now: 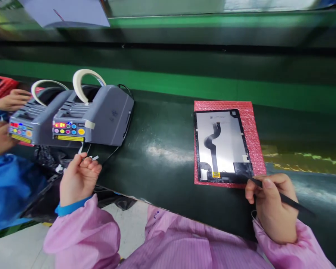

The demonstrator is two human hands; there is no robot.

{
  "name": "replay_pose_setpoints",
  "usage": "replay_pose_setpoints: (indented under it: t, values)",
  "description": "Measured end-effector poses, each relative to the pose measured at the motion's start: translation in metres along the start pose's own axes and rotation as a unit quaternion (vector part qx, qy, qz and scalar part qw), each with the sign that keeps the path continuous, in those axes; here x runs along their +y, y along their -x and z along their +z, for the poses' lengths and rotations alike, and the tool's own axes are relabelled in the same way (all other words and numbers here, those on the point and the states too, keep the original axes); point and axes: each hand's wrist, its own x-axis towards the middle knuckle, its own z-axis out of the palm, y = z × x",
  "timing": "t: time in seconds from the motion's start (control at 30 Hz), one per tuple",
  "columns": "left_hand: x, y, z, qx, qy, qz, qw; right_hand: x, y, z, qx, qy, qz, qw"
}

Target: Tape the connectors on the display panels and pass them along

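My left hand (80, 175) pinches a short strip of white tape (81, 148) just below the front of a grey tape dispenser (109, 116), which carries a roll of pale tape (80, 84) on top. In my right hand (277, 209) is a thin black stick-like tool (292, 203), held like a pen. Its tip end lies close to the lower right corner of a flat display panel (229, 145). This panel has a silver back, a black border and a curved black ribbon cable (211, 144). Beneath it lies a red bubble-wrap sheet (253, 138).
Left of the dispenser stands a second tape dispenser (42, 127). A co-worker's hands (1, 138) and blue sleeves (14, 190) are beside it. Black plastic bags (49, 157) hang at the table's edge. A white sheet (70, 13) shows at the upper left.
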Motion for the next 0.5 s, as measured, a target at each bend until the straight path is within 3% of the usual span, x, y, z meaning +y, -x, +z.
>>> replay_pose_setpoints:
  t: [0.07,0.13,0.27,0.33,0.37,0.43,0.5]
  values:
    - [0.001,0.006,0.015,-0.001,0.025,0.009,1.0,-0.002,0.002,0.002,0.0,0.0,-0.004,1.0]
    - [0.0,0.021,0.043,-0.028,0.061,0.019,0.998,-0.004,0.004,0.004,0.002,0.001,-0.016,1.0]
    - [-0.005,0.071,0.129,-0.198,0.068,-0.004,0.978,-0.009,0.006,0.009,-0.064,0.035,-0.068,0.995]
    - [-0.006,0.094,0.17,-0.413,0.013,0.011,0.911,-0.013,0.005,0.012,-0.115,0.07,-0.074,0.988]
    - [-0.006,0.103,0.186,-0.482,-0.006,0.025,0.876,-0.016,0.005,0.013,-0.137,0.082,-0.064,0.985]
    - [-0.004,0.112,0.208,-0.554,-0.045,0.045,0.83,-0.021,0.003,0.016,-0.17,0.075,-0.036,0.982]
    - [-0.003,0.113,0.218,-0.563,-0.068,0.065,0.821,-0.025,0.0,0.018,-0.185,0.044,-0.005,0.982]
